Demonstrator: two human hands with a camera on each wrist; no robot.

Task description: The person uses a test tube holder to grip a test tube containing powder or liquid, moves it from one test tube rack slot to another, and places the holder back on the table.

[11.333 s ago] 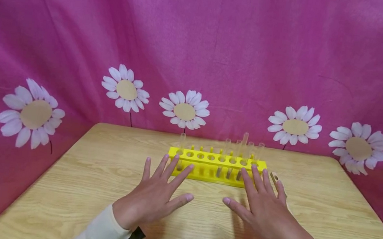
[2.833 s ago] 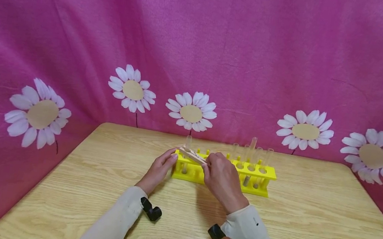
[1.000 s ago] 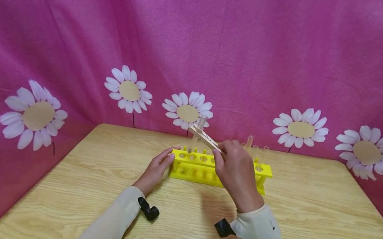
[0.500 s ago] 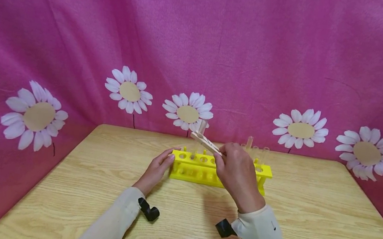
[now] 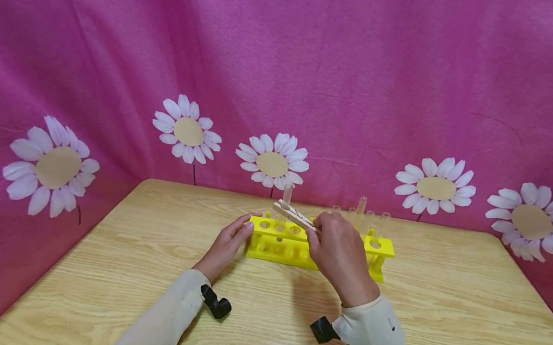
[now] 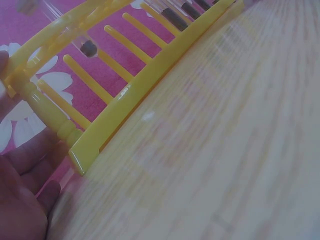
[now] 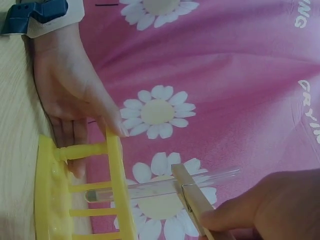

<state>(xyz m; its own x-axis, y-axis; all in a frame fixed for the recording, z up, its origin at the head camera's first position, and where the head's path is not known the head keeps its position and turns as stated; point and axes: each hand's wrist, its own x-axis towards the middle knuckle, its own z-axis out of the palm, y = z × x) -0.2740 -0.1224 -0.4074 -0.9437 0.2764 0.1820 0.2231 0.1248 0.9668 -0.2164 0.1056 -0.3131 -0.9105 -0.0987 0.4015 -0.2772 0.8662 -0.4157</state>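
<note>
My right hand (image 5: 341, 253) pinches a wooden test tube clamp (image 5: 294, 216), its jaws around a clear test tube (image 5: 287, 194). That tube passes through the second hole from the left of the yellow test tube rack (image 5: 283, 257). In the left wrist view the tube's dark-filled bottom (image 6: 89, 48) hangs below the rack's upper bar, above the base. My left hand (image 5: 224, 245) grips the rack's left end, thumb at the upper bar and fingers at the post, as the right wrist view shows. My right hand covers the middle of the rack in the head view.
Several more test tubes (image 5: 369, 221) stand in the rack's right half, some with dark contents (image 6: 175, 20). The rack is on a wood-grain table (image 5: 149, 249). A pink curtain with white daisies (image 5: 271, 164) hangs behind and beside it.
Earlier the clamp took hold of the tube in the leftmost hole. My right hand raised it, moved it right and has lowered it into the second hole. My left hand stays on the rack.
</note>
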